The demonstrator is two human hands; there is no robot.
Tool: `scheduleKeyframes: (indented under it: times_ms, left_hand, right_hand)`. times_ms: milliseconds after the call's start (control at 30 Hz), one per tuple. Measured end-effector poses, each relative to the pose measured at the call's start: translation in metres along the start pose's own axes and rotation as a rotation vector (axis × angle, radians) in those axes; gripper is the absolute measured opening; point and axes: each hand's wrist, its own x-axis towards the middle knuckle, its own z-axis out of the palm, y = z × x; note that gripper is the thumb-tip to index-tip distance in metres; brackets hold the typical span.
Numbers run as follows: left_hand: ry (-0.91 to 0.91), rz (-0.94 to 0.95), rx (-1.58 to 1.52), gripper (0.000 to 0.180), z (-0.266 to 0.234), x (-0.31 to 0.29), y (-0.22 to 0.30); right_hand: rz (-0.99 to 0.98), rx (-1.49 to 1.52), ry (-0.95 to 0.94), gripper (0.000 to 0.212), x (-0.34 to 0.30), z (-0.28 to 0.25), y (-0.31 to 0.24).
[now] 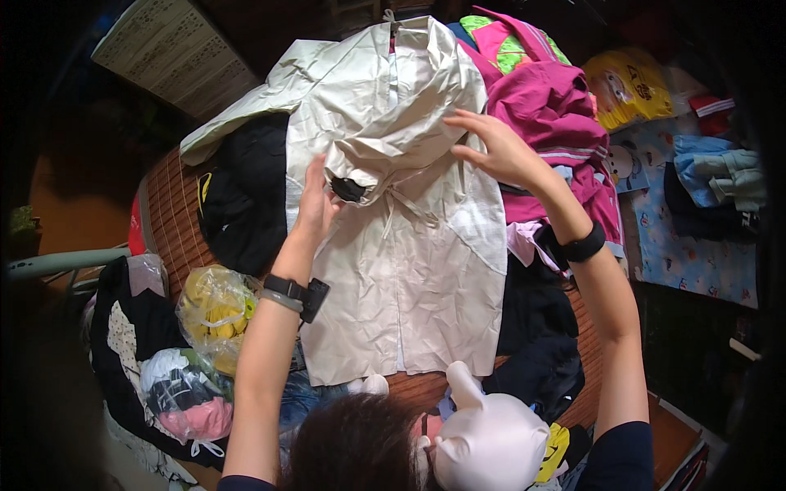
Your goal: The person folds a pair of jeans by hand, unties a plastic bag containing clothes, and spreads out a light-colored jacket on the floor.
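Observation:
A pale cream jacket (409,262) lies spread flat in the middle of a bamboo mat (176,221), its hood and drawstring bunched near the chest. My left hand (315,204) presses on the jacket's left side beside the dark hood opening, fingers together. My right hand (495,147) pinches the jacket's fabric at its right shoulder. Both wrists carry dark bands.
A black garment (241,200) lies left of the jacket and a pink jacket (553,114) lies to the right. Dark clothes (536,344) pile at lower right. Clear bags of clothes (214,311) sit at lower left. A white plush toy (487,438) is near the bottom edge.

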Motion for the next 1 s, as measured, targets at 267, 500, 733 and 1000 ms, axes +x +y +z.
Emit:
scheduleKeyframes:
  times_ms: [267,500,733,1000]
  left_hand:
    - [0.053,0.108,0.706,0.073,-0.064,0.053,0.0]
    - [0.252,0.271,1.077,0.059,-0.069,0.028,0.005]
    - [-0.058,-0.478,0.516,0.045,-0.051,0.0,0.008]
    - [0.342,-0.348,-0.178,0.041,-0.037,0.03,-0.06]
  right_hand:
    - [-0.019,-0.011,-0.084,0.07,-0.009,0.021,0.034]
    - [0.03,0.038,-0.252,0.033,-0.006,0.039,0.04]
    - [-0.096,0.095,-0.394,0.036,0.034,0.086,-0.021]
    - [-0.206,0.146,-0.215,0.093,0.066,0.143,-0.032]
